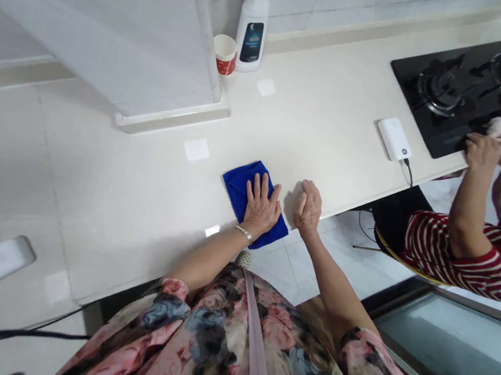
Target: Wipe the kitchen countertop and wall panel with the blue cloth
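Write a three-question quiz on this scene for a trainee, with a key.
1. What lies under the left hand?
2. True or false: the bracelet is on the right wrist.
3. Fill in the blank: the other person's hands are over a black ____.

Key:
1. A blue cloth.
2. False: it is on the left wrist.
3. Gas hob.
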Demonstrator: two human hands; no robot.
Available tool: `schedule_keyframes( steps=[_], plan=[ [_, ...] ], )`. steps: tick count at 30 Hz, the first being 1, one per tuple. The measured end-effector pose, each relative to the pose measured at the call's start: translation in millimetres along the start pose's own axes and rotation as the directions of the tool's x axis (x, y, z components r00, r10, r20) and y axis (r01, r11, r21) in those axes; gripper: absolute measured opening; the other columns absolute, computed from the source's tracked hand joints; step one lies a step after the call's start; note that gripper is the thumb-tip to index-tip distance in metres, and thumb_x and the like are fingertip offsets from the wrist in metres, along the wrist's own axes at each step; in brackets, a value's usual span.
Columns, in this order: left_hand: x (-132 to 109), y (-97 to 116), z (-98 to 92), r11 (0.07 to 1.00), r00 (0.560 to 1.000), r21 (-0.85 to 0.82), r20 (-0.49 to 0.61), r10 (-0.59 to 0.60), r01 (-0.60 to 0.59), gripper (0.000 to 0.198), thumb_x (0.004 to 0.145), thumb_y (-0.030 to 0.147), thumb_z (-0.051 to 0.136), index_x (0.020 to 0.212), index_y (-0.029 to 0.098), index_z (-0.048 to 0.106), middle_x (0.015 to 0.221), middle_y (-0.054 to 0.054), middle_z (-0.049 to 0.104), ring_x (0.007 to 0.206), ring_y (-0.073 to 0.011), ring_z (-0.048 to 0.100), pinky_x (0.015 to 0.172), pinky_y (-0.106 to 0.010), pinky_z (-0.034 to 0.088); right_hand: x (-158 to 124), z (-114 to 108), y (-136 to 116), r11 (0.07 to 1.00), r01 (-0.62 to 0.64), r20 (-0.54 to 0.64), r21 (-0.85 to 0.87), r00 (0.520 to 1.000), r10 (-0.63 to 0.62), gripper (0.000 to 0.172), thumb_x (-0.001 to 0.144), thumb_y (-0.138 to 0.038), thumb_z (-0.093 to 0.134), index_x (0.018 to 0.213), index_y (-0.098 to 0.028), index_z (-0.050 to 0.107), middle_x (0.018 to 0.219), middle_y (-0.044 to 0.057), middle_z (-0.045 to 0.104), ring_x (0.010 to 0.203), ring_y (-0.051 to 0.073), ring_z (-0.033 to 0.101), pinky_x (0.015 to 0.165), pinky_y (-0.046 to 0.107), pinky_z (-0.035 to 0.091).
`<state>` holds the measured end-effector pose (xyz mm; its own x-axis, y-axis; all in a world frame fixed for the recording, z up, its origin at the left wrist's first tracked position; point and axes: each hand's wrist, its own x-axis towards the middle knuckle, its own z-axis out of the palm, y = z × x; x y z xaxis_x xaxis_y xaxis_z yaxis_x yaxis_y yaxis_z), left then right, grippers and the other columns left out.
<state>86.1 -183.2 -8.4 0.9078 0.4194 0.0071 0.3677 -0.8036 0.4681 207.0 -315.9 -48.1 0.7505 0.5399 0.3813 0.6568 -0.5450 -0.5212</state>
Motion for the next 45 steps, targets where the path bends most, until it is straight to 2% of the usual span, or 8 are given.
schedule_keyframes(
  steps=[5,10,16,23,30,36,41,45],
  plan=[
    [15.1,8.3,3.7,1.000,1.000,-0.014,0.022,0.022,-0.022,0.057,0.103,0.031,0.050,0.159,0.017,0.050,0.178,-0.015,0.006,0.163,-0.0403,-0.011,0.132,-0.071,0.001,0.5,-1.6,-2.0,0.999,-0.034,0.009,0.001,0.999,0.034,0.053,0.112,-0.037,0.022,0.144,-0.016,0.058,0.146,0.016,0.064,0.148,0.025,0.051,0.126,0.057,0.041],
    [30.5,15.3,7.2,1.000,0.999,-0.020,0.030,0.019,-0.019,0.057,0.103,0.030,0.050,0.158,0.018,0.050,0.178,-0.012,0.008,0.163,-0.0395,-0.010,0.132,-0.072,0.001,3.1,-3.9,-2.8,0.999,-0.044,0.038,0.029,0.998,0.042,0.051,0.111,-0.037,0.025,0.147,-0.017,0.056,0.148,0.016,0.062,0.150,0.026,0.048,0.127,0.059,0.040],
    [47.5,23.7,9.5,0.998,0.999,-0.045,0.027,0.033,-0.032,0.057,0.103,0.029,0.048,0.158,0.016,0.050,0.178,-0.014,0.012,0.164,-0.0386,-0.007,0.133,-0.068,0.003,5.2,-4.8,-3.7,0.999,-0.045,0.029,0.002,0.999,0.045,0.053,0.111,-0.041,0.022,0.144,-0.019,0.058,0.146,0.015,0.063,0.148,0.025,0.050,0.125,0.057,0.043],
    [69.4,30.3,16.3,0.992,0.999,-0.127,0.032,0.006,-0.002,0.058,0.103,0.030,0.043,0.158,0.014,0.050,0.178,-0.012,0.011,0.165,-0.0360,-0.007,0.133,-0.066,-0.005,4.8,-4.5,-2.6,0.998,-0.065,0.021,0.001,0.998,0.065,0.053,0.111,-0.041,0.023,0.139,-0.019,0.062,0.145,0.015,0.064,0.147,0.025,0.051,0.125,0.057,0.044],
    [72.3,30.9,16.2,0.991,1.000,-0.134,0.003,0.024,-0.023,0.057,0.103,0.030,0.044,0.157,0.012,0.051,0.178,-0.014,0.015,0.165,-0.0365,-0.003,0.135,-0.063,0.001,4.3,-6.8,-0.2,0.997,-0.067,0.032,0.029,0.997,0.066,0.051,0.111,-0.037,0.025,0.136,-0.018,0.065,0.145,0.015,0.065,0.147,0.024,0.051,0.127,0.054,0.042],
    [62.8,17.7,12.8,0.987,0.995,-0.128,-0.041,0.095,-0.100,0.054,0.102,0.031,0.051,0.154,0.015,0.055,0.177,-0.013,0.018,0.166,-0.0352,0.007,0.137,-0.059,0.009,1.9,-4.5,2.5,0.999,-0.031,-0.012,0.007,0.999,0.032,0.051,0.111,-0.038,0.026,0.132,-0.016,0.067,0.142,0.016,0.067,0.144,0.023,0.055,0.125,0.053,0.044],
    [49.8,-5.4,6.8,0.976,0.980,-0.109,-0.076,0.183,-0.191,0.047,0.102,0.031,0.052,0.146,0.017,0.064,0.174,-0.013,0.029,0.164,-0.0320,0.020,0.136,-0.056,0.017,0.2,1.9,9.4,1.000,0.025,-0.053,0.018,0.998,-0.024,0.050,0.111,-0.038,0.029,0.129,-0.014,0.068,0.140,0.018,0.068,0.142,0.023,0.057,0.123,0.052,0.046],
    [38.3,-24.6,-1.4,0.974,0.975,-0.092,-0.099,0.197,-0.206,0.045,0.102,0.030,0.054,0.143,0.019,0.066,0.173,-0.011,0.032,0.163,-0.0304,0.023,0.136,-0.056,0.019,-0.7,5.7,12.6,1.000,0.021,-0.056,0.013,0.998,-0.020,0.049,0.111,-0.037,0.029,0.128,-0.014,0.069,0.139,0.018,0.069,0.141,0.024,0.058,0.122,0.053,0.047]
  ],
)
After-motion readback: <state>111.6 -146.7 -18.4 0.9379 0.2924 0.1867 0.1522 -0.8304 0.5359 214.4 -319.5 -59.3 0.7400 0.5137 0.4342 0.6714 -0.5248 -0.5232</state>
